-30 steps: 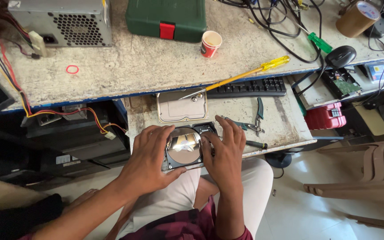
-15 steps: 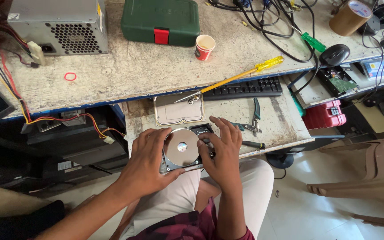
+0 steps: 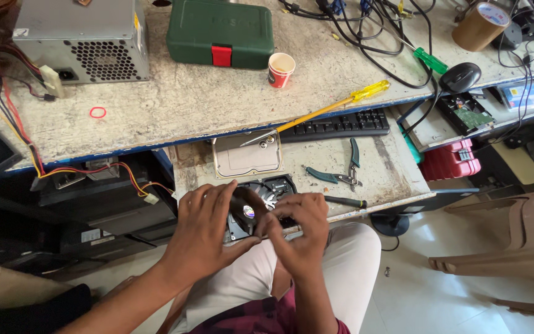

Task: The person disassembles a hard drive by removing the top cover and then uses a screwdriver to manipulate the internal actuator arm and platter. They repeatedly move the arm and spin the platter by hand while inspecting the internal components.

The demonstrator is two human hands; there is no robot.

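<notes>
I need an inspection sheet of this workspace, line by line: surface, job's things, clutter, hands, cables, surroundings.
Surface: worn pull-out shelf under a stained bench top.
Job's things: opened hard drive, its shiny platter tilted up between the fingers; metal cover lies behind.
Clutter: yellow screwdriver, pliers, keyboard, paper cup, green case, tape roll.
Hands: left hand and right hand both grip the platter.
Cables: black tangle; coloured wires from power supply.
Surroundings: plastic chair, tiled floor.
</notes>
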